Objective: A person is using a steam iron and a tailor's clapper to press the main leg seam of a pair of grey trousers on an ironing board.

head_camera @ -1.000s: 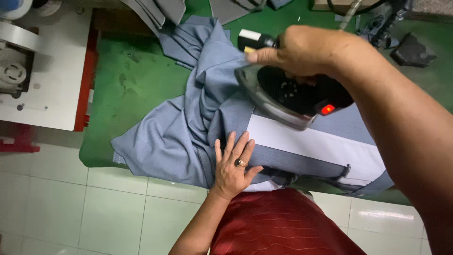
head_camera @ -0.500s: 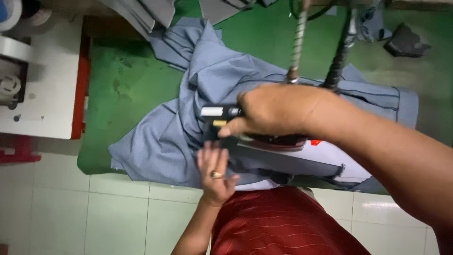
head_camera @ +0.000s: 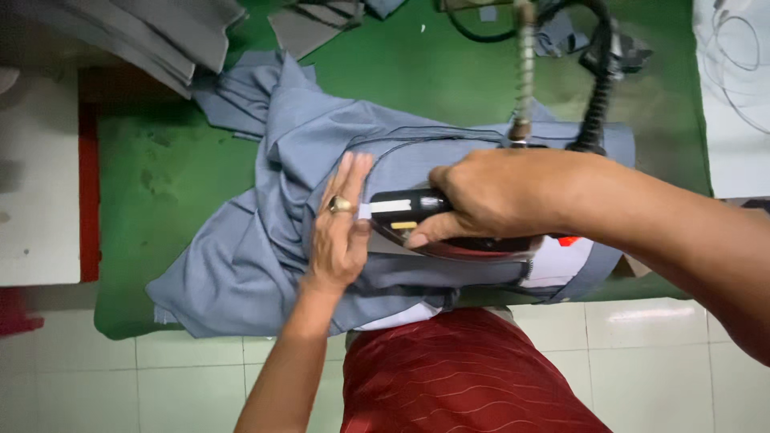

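Pressing grey garment (head_camera: 265, 265), iron (head_camera: 449, 232), green table (head_camera: 160, 176)

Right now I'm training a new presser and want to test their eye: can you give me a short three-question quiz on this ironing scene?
1. True or false: the right hand grips the dark-handled steam iron.
2. What does the left hand lie on? A) the green padded table B) the blue-grey cloth garment C) the white tiled floor
3. What does one finger of the left hand wear?

Key: 1 true. 2 B. 3 a ring.
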